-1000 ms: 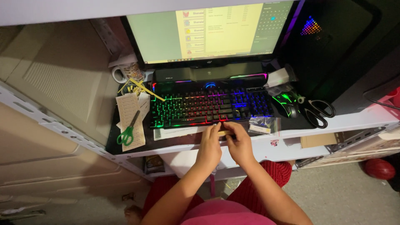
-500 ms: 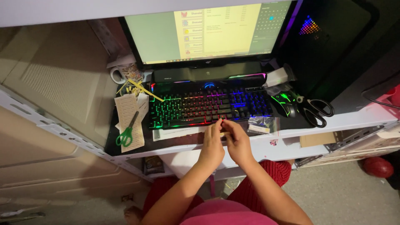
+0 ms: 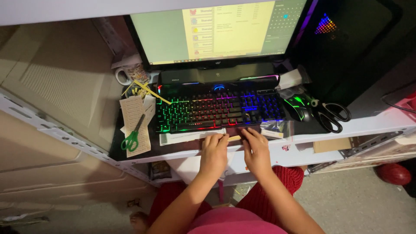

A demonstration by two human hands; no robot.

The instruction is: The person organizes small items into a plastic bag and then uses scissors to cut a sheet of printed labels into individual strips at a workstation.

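My left hand (image 3: 214, 152) and my right hand (image 3: 255, 148) rest side by side at the desk's front edge, just below a backlit rainbow keyboard (image 3: 219, 109). Between the fingertips of both hands is a small yellowish stick-like piece (image 3: 234, 138); both hands pinch it. A white paper strip (image 3: 186, 137) lies along the keyboard's front edge, left of my left hand. A small clear plastic bag (image 3: 276, 128) lies right of my right hand.
A lit monitor (image 3: 216, 30) stands behind the keyboard. Green-handled scissors (image 3: 132, 136) lie on a paper slip at left, near a mug (image 3: 130, 73). A glowing mouse (image 3: 299, 108) and black scissors (image 3: 331, 115) sit at right beside a dark computer tower (image 3: 355, 39).
Both hands have shifted slightly on the small piece at the desk edge; the fingers sit closer to the keyboard. Nothing else moved.
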